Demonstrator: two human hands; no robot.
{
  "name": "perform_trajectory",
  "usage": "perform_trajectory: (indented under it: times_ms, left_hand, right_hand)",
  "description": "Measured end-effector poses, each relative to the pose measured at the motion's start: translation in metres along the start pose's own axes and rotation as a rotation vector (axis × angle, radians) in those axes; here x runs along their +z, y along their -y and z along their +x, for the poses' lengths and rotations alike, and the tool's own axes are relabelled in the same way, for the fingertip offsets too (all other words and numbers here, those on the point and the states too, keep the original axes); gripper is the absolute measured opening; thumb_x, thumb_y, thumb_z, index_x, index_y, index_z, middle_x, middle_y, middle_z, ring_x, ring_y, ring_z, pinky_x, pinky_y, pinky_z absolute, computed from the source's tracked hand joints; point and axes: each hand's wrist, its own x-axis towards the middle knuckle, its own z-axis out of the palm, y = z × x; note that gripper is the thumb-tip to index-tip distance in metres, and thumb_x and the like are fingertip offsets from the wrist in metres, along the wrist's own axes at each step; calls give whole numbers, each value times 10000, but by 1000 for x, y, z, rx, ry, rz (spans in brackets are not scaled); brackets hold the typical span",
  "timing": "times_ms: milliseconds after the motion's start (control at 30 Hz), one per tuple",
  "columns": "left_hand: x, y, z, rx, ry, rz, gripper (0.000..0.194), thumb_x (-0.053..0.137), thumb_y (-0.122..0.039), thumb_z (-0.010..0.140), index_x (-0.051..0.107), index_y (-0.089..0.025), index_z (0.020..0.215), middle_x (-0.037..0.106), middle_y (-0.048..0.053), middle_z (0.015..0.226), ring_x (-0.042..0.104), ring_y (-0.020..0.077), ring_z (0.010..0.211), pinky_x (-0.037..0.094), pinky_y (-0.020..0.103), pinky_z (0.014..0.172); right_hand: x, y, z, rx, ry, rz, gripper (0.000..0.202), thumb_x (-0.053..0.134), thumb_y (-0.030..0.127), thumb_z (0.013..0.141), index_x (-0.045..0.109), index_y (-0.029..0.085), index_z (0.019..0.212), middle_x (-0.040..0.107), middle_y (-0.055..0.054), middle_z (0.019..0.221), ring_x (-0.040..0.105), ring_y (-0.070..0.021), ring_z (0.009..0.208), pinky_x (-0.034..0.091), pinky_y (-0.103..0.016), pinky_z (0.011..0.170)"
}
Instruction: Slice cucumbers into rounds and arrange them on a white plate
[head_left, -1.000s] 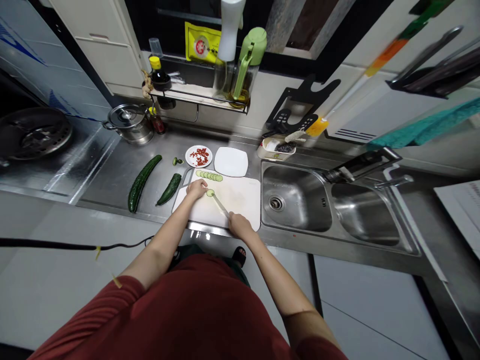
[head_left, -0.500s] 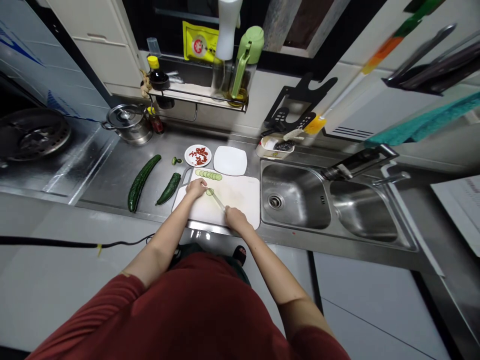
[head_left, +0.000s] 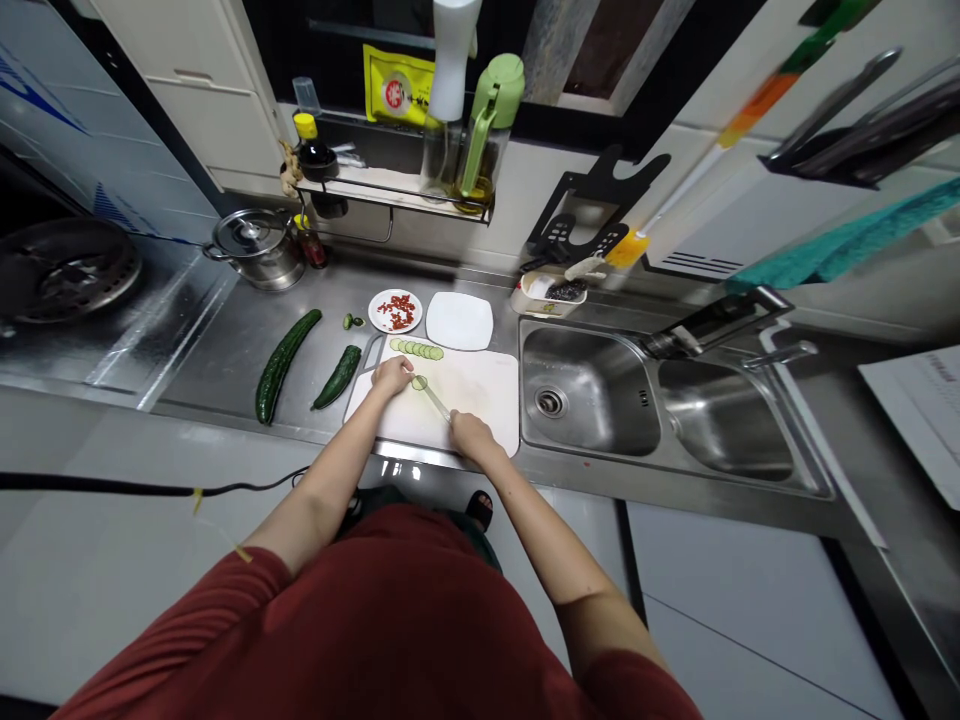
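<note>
My right hand (head_left: 472, 436) is wrapped round the handle of a knife (head_left: 438, 404), whose blade lies over the white cutting board (head_left: 484, 400). At the blade's tip a thin cucumber slice (head_left: 419, 383) rests flat. My left hand (head_left: 392, 376) is on the board just left of that slice, its fingers bent together; whether they hold anything is too small to tell. A row of overlapping cucumber slices (head_left: 417, 349) lies along the board's back edge. Left of the board are a cut cucumber (head_left: 337, 378) and a longer whole one (head_left: 285, 367).
Behind the board stand a plate of chopped red pieces (head_left: 395, 312) and a white square plate (head_left: 459, 321). A double sink (head_left: 592, 390) is at the right. A steel pot (head_left: 259, 248) stands back left, below a shelf of bottles (head_left: 397, 195).
</note>
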Motion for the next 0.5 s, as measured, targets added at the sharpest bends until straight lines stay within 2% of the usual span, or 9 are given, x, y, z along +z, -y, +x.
perform_trajectory:
  times_ms: [133, 300, 400, 500]
  left_hand:
    - [0, 0, -5, 10, -14, -9, 190, 656, -366, 733, 653, -298, 911, 687, -26, 924, 610, 155, 860, 413, 242, 734]
    - [3, 3, -15, 106, -73, -11, 173, 561, -313, 812, 658, -292, 954, 680, -15, 974, 603, 155, 886, 420, 243, 749]
    - [6, 4, -23, 169, -123, 14, 231, 488, -271, 859, 668, -279, 1004, 659, 15, 1047, 589, 171, 956, 426, 257, 828]
    - [9, 3, -33, 231, -138, 53, 284, 500, -321, 868, 659, -259, 1094, 626, 58, 1078, 557, 208, 1038, 405, 289, 932]
  right_hand:
    - [2, -4, -4, 15, 13, -7, 277, 380, 134, 896, 558, 131, 1109, 650, -163, 1045, 634, -244, 960, 464, -305, 750]
    - [9, -11, -12, 11, 3, -18, 258, 389, 164, 906, 556, 132, 1099, 654, -160, 1028, 639, -249, 936, 463, -310, 736]
    - [13, -15, -18, 17, 14, -11, 263, 388, 175, 909, 552, 131, 1110, 655, -168, 1024, 638, -256, 939, 460, -316, 733]
    - [16, -17, -23, 36, 15, 0, 268, 377, 186, 922, 552, 136, 1119, 658, -163, 1030, 636, -253, 949, 450, -313, 742]
